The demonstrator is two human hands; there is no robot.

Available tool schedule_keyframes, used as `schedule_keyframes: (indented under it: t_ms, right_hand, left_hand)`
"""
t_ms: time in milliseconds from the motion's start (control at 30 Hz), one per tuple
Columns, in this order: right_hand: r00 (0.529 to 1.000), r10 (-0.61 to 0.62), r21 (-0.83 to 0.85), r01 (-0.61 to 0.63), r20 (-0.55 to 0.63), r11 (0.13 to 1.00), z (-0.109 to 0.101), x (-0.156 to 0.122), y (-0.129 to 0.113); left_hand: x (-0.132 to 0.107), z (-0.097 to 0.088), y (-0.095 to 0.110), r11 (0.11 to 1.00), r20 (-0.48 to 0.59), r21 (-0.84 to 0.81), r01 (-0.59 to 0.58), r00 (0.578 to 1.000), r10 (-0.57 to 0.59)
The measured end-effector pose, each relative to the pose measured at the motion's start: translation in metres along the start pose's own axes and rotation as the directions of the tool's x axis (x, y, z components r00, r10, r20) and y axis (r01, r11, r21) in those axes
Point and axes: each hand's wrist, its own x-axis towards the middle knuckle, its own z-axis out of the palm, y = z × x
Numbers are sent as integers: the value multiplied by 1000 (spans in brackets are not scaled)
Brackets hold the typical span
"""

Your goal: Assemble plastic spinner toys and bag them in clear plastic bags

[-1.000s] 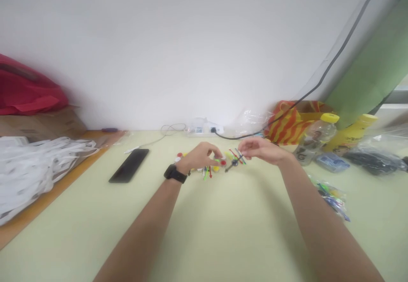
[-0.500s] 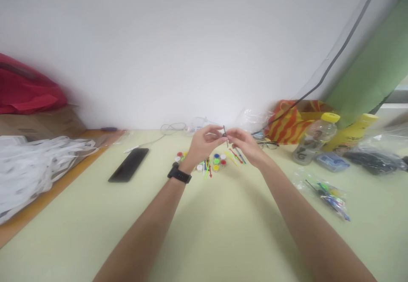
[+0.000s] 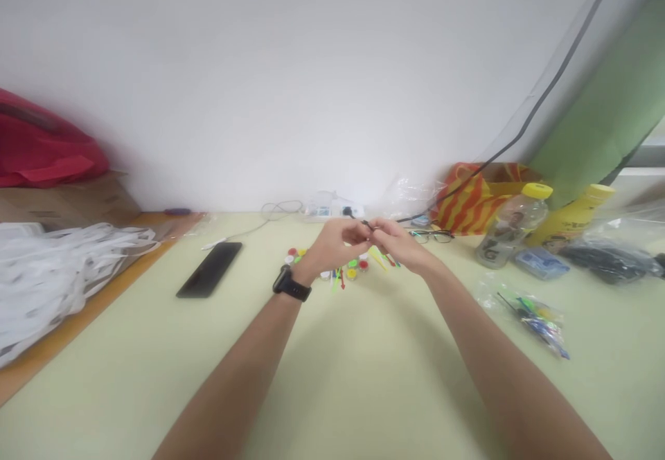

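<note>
My left hand (image 3: pixel 337 246), with a black watch (image 3: pixel 291 285) on its wrist, and my right hand (image 3: pixel 399 244) meet fingertip to fingertip above the table. Both are closed in a pinch on a thin dark stick (image 3: pixel 368 225), which lies nearly level and is mostly covered by the fingers. Below them are small round pots with coloured tops, among them a yellow one (image 3: pixel 352 274) and a red one (image 3: pixel 364 264). Thin coloured plastic pieces lie among these, such as a red arrow-like piece (image 3: pixel 342 282). My hands hide part of this group.
A black phone (image 3: pixel 210 270) lies left, near white straps (image 3: pixel 67 273). Against the wall is a white power strip (image 3: pixel 325 212). Glasses (image 3: pixel 439 236), a striped bag (image 3: pixel 467 200), a bottle (image 3: pixel 512 228) and a clear packet of coloured parts (image 3: pixel 537 318) are on the right.
The dark stick has turned from upright to nearly level. Both hands have come down slightly and their fingertips have closed together, uncovering the power strip behind.
</note>
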Motion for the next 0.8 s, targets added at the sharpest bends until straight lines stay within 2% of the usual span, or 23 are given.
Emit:
schedule_keyframes:
  t_ms: [133,233,333,433,633,800]
  right_hand:
    - [991,117,-275,-132,-70,952,-5,6,20]
    - [995,97,-484,-101,-34,869,-6,9,36]
    - [996,87,-546,-82,-16,834,-5,10,46]
    - [996,71,-602,-94,-61,793,-7,13,52]
    - [973,33,-730,-194,-228,655,-14,19,71]
    - [988,8,-795,-127,-152,592,-8,15,78]
  left_hand:
    - [-4,6,-5,991,128,127,39,990,-55]
    - [-6,14,-9,963,267,263,64,954,-136]
    - [-8,18,-15,927,363,359,110,898,-247]
    - [-10,13,-24,911,347,385,146,892,-290]
    - [-12,4,-36,900,283,435,4,949,-141]
    - [-13,4,-32,893,225,448,-42,972,-67]
